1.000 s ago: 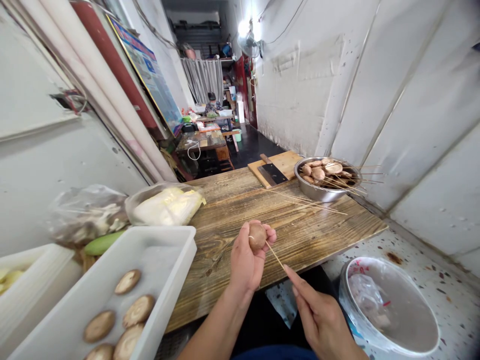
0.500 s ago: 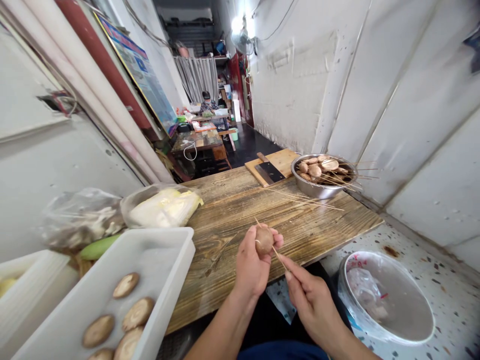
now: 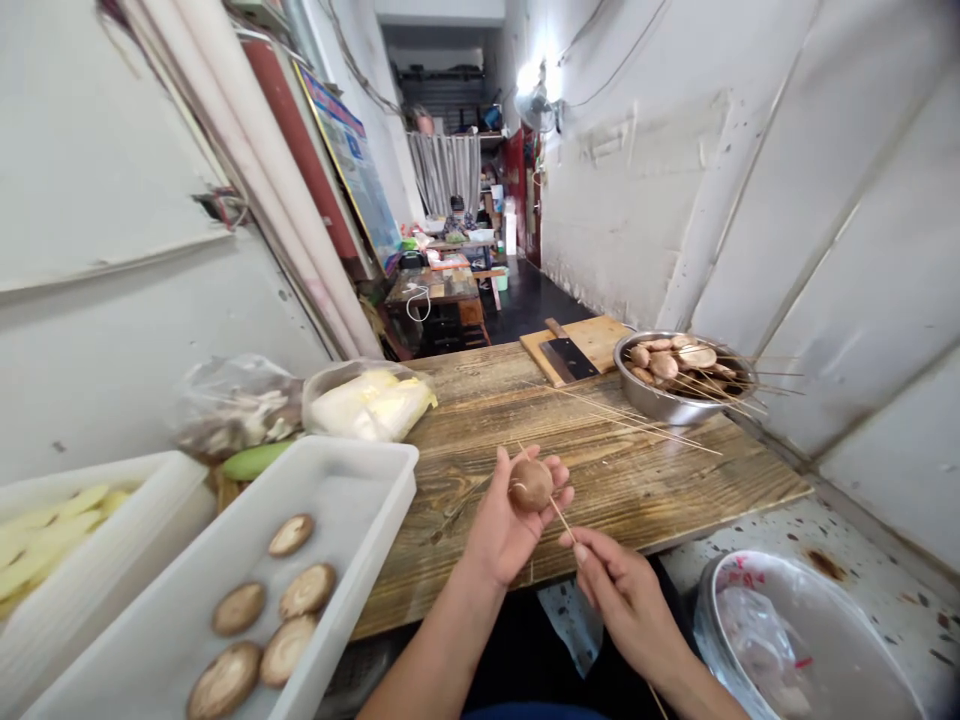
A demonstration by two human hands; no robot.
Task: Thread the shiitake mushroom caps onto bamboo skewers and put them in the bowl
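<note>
A round brown shiitake mushroom cap [image 3: 531, 485] is threaded on a thin bamboo skewer [image 3: 561, 518], whose tip pokes out past its far side. My left hand [image 3: 517, 515] is palm up beneath the cap, fingers spread and thumb apart from it. Whether the cap rests on the palm is unclear. My right hand [image 3: 619, 585] pinches the skewer between thumb and fingers below the cap; the stick's lower end emerges under that wrist. To the left, a white plastic tray [image 3: 375, 465] holds several loose shiitake caps [image 3: 304, 590].
At the table's far right stands a steel bowl [image 3: 652, 402] of skewered mushrooms, with bare skewers [image 3: 645, 425] beside it. A cleaver [image 3: 570, 360] lies on a cutting board [image 3: 604, 338]. Bagged cabbage [image 3: 367, 405] and a tray of pale slices [image 3: 56, 525] are left; a lined bin [image 3: 847, 640] stands right.
My left hand has loosened from around the mushroom cap, its fingers and thumb now spread. The right hand still pinches the skewer. The view has turned left, showing more of the slices.
</note>
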